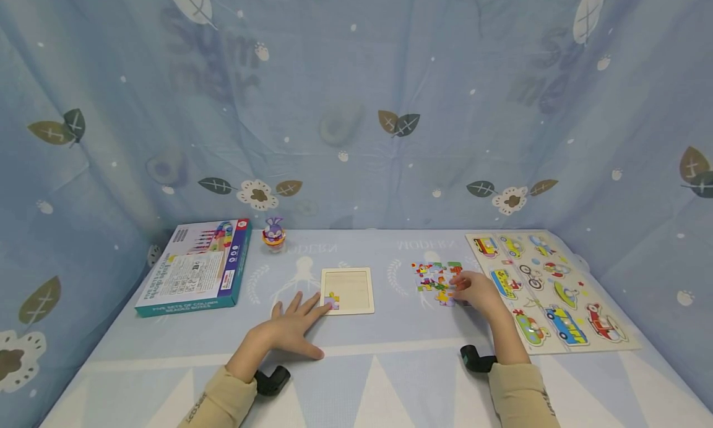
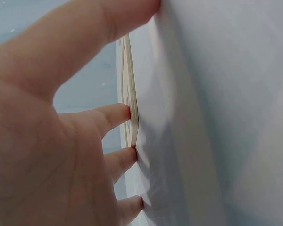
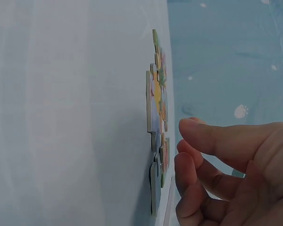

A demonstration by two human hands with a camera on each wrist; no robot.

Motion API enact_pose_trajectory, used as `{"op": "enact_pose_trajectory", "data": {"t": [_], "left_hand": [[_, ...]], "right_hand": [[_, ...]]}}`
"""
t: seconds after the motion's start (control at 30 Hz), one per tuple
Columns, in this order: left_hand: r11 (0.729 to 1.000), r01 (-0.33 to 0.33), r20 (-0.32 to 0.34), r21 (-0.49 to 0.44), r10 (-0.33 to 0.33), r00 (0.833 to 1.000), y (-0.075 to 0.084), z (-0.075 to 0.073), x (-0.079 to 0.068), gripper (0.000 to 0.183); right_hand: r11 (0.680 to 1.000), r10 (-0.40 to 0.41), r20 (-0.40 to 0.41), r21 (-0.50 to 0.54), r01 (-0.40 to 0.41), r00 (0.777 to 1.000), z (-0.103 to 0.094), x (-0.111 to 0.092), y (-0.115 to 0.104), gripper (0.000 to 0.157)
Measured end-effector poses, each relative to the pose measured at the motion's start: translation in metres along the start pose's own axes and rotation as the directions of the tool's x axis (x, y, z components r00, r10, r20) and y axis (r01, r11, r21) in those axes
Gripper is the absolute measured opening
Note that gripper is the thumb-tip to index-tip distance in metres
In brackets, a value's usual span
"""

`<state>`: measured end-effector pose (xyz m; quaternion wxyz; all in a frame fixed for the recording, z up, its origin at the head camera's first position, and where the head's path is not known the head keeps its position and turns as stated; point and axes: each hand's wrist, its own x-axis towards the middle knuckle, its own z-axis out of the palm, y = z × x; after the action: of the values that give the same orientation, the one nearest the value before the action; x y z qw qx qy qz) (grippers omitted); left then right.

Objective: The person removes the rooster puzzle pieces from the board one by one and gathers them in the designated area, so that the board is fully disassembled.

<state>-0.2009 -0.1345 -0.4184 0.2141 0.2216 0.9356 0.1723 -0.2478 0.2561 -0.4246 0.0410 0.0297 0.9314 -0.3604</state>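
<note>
My left hand lies with fingers spread at the lower left of a square wooden puzzle tray. Its index fingertip is at the tray's corner, beside a small purple and yellow jigsaw piece inside. In the left wrist view, the fingertips meet the edge of the tray and the table. Over the right side of a cluster of colourful jigsaw pieces hovers my right hand. The right wrist view shows its fingers loosely bent, thumb near the index finger and no piece between them, close to the flat pieces.
A boxed set lies at the left, with a small purple rabbit figure beside it. At the right is a large vehicle puzzle board. A blue patterned curtain hangs behind the table.
</note>
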Motion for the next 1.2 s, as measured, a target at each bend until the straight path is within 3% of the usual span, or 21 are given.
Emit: {"op": "enact_pose_trajectory", "data": {"t": [0.37,0.6,0.73,0.93,1.2], "left_hand": [[1.0,-0.001,-0.02,-0.009,0.001,1.0,0.0,0.001,0.001,0.096],[1.0,-0.009,-0.045,0.004,0.01,0.999,-0.006,-0.001,0.003,0.103],[0.999,0.026,-0.052,0.022,-0.025,0.998,-0.008,-0.003,0.001,0.102],[0.998,0.061,-0.039,0.012,-0.06,0.997,-0.008,-0.005,-0.002,0.101],[0.999,0.052,-0.033,-0.004,-0.052,0.998,-0.009,-0.005,-0.001,0.1]], "right_hand": [[0.999,0.016,-0.078,0.036,-0.013,0.997,0.003,0.0,-0.005,0.021],[0.995,-0.046,-0.075,0.09,0.053,0.996,0.005,0.001,-0.011,0.027],[0.99,-0.065,-0.072,0.121,0.074,0.995,0.009,0.005,-0.015,0.026],[0.984,-0.113,-0.058,0.131,0.119,0.992,0.025,0.009,-0.034,0.026],[0.972,-0.187,-0.008,0.145,0.186,0.982,0.054,0.013,-0.066,0.021]]}}
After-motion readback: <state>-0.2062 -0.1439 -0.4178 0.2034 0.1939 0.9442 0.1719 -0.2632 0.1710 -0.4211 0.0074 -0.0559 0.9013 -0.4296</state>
